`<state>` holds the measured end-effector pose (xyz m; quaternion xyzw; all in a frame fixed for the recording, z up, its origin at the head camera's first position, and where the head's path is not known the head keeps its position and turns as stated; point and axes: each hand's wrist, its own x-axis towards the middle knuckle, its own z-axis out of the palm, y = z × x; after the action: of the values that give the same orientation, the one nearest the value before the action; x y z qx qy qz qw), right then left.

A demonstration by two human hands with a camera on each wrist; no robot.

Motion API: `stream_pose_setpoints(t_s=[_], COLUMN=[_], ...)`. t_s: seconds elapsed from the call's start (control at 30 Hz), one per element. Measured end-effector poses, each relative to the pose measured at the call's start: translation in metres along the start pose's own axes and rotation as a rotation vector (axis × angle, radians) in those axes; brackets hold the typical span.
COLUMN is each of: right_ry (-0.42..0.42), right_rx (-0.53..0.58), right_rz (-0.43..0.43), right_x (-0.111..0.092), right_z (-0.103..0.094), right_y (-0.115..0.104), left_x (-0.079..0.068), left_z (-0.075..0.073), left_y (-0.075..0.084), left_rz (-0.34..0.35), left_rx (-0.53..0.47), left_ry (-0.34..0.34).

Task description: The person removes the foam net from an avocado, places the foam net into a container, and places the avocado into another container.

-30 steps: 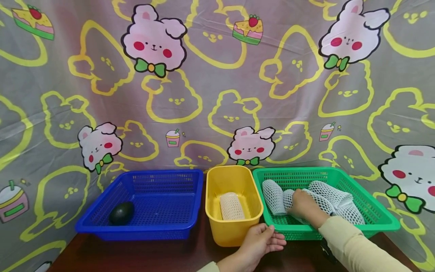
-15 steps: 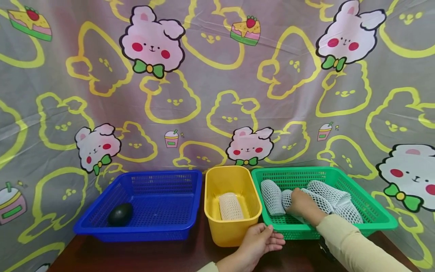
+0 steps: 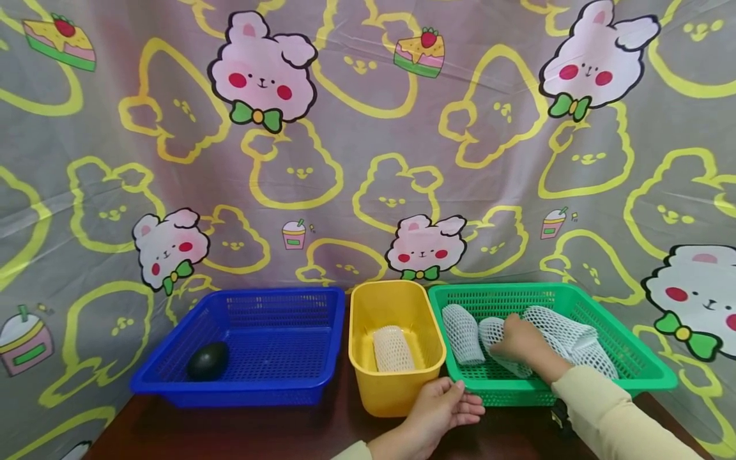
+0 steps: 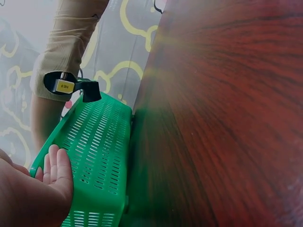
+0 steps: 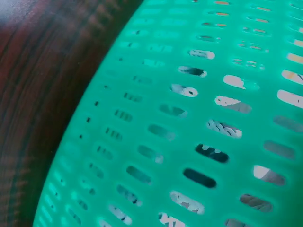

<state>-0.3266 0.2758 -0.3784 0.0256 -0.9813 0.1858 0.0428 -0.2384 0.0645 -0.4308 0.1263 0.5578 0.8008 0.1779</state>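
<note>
Inside the green basket my right hand grips a round thing in a white foam net sleeve with curled fingers; its fingertips are partly hidden. Other white foam net sleeves lie about it, one on the left and several to the right. My left hand, palm turned up and fingers nearly straight, rests by the basket's front left corner, next to the yellow bin. In the left wrist view those fingers lie beside the basket wall. Only slotted basket wall fills most of the right wrist view.
A cream foam net sleeve lies in the yellow bin. On the left, a blue basket contains a dark green oval fruit. All three containers stand on a dark red wooden table before a patterned curtain.
My right hand has shifted slightly right and up, so more of the sleeved thing under it shows. My left hand has kept its place.
</note>
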Motion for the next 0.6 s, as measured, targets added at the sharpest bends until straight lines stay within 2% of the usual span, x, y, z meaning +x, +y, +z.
stream_pose_setpoints(t_s=[0.2,0.6], right_ry=[-0.001,0.02], right_rx=[0.062,0.078], right_rz=[-0.001,0.002], right_x=[-0.004,-0.017], right_z=[-0.013,-0.031], right_y=[0.0,-0.008], left_x=[0.0,-0.003], left_z=[-0.002,-0.004], left_y=[-0.001,0.001], left_rz=[0.01,0.002], left_rx=[0.0,0.017], left_ry=[-0.012,-0.04])
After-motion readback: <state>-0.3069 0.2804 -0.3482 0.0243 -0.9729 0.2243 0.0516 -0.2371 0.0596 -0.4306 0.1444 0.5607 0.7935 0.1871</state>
